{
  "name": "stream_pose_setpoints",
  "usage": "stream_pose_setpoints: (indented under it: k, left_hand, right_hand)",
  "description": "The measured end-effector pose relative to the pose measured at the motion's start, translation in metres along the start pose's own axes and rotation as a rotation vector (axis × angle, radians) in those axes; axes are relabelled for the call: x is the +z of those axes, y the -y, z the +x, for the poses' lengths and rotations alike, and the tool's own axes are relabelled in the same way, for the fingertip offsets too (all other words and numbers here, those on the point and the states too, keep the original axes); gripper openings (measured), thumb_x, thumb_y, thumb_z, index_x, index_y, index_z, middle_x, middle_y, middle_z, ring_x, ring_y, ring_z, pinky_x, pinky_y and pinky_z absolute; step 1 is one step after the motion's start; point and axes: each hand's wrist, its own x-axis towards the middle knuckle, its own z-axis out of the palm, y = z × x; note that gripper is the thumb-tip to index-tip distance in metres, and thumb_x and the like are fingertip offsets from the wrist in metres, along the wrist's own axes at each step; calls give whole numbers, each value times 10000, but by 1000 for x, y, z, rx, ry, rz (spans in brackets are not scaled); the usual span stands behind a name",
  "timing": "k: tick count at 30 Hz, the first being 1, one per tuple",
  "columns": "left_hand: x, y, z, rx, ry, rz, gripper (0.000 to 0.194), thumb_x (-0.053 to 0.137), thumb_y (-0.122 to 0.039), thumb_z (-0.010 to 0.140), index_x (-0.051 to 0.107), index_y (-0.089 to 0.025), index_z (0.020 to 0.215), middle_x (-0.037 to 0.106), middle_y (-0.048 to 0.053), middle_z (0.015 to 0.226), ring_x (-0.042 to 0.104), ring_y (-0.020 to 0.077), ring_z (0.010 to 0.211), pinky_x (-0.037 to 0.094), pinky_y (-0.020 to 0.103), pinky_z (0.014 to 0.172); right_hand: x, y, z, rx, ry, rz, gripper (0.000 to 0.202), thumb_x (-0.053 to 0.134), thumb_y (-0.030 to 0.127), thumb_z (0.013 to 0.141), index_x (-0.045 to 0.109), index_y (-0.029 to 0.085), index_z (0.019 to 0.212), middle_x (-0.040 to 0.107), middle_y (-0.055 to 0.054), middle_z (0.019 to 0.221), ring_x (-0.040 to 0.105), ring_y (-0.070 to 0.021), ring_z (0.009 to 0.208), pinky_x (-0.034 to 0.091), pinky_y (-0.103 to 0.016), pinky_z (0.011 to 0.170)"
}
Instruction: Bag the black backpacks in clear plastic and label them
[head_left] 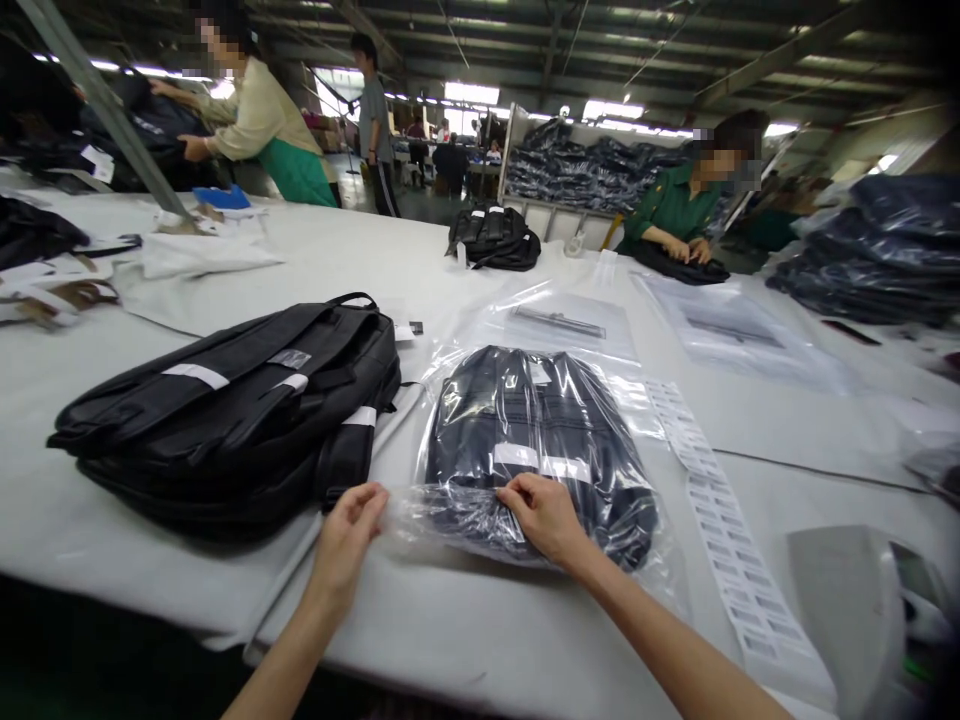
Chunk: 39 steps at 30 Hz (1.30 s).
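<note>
A black backpack (540,410) lies inside a clear plastic bag (450,530) on the white-covered table in front of me. My left hand (349,535) pinches the left corner of the bag's near edge and pulls it out to the side. Over the near part of the backpack, my right hand (544,510) grips the folded plastic between thumb and fingers. White bands wrap the straps under the film. Close by on the left rests another black backpack (240,410), unbagged, with white bands on its straps.
A strip of printed labels (712,500) runs along the right, beside a grey device (847,590). Flat clear bags (570,320) lie behind. Farther back are a black backpack (493,238), stacked bagged goods (877,250), and co-workers in green (667,210) and beige (262,110).
</note>
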Motion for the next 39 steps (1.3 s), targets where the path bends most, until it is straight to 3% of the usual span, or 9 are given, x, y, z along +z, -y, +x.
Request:
stream_pose_setpoints:
  k: [3,6,8,12,20,25,29,35,39]
  left_hand:
    - [8,-35,-29,731,76,142,78,585,-265,794,551,-195,791,566,2,712,528,132,658,420,257,630]
    - [55,-55,-48,1410,759,253,257,496,-275,854,496,-196,609,494,-13,527,430,120,498,328,278,505]
    - [95,-51,-46,1533,936,306,353,490,-383,869,483,-192,572,467,-20,492,401,115,468,284,283,471]
    - [145,-22,-25,1324,868,334,473,487,-577,830,442,-180,577,438,-35,512,398,102,487,317,257,489]
    - [146,-11,-16,931,967,387,544,728,-590,590,461,-184,834,514,38,903,513,191,831,458,292,694]
    - [149,-23,-19,838,1026,540,506,705,-486,690,523,-225,1083,484,28,990,525,171,845,449,293,762]
    - [150,-24,-19,821,1083,581,286,671,-429,744,617,-221,933,495,-3,882,523,141,771,424,247,705]
    - [156,-29,-16,709,1063,533,642,777,-406,611,510,-232,1169,528,26,1028,523,192,922,422,294,803]
    - [159,-32,-15,674,1086,604,386,709,-415,682,598,-210,990,531,-4,862,519,163,787,397,264,698]
  right_hand:
    - [1,2,1,23,-6,27,247,564,338,816,616,190,626,586,14,591,503,-117,556,315,-244,569]
    - [-1,4,2,39,-25,56,231,575,331,800,638,188,630,604,8,600,515,-123,564,324,-249,575]
    - [-4,5,3,52,-29,90,229,578,321,784,650,182,617,613,-1,594,524,-131,563,336,-251,564]
    - [-11,2,3,57,-8,208,157,595,279,726,662,179,625,640,1,617,560,-147,602,373,-242,563]
    - [-16,-9,27,285,-210,423,311,320,351,867,547,172,753,579,-23,618,559,-152,586,433,-272,556]
    - [-117,-40,-9,260,-231,533,369,342,253,828,408,199,1187,639,-92,975,657,-193,828,530,-345,690]
    - [-177,-77,-103,-126,-31,-288,739,434,52,648,349,242,1357,370,-103,1424,312,-282,1321,226,-545,1077]
    - [-152,-100,-153,-328,75,-796,727,567,124,681,361,196,1375,225,-158,1483,124,-369,1365,127,-657,1049]
    - [-145,-95,-137,-519,132,-648,456,520,104,791,534,250,1223,432,-91,1389,296,-253,1331,155,-562,1096]
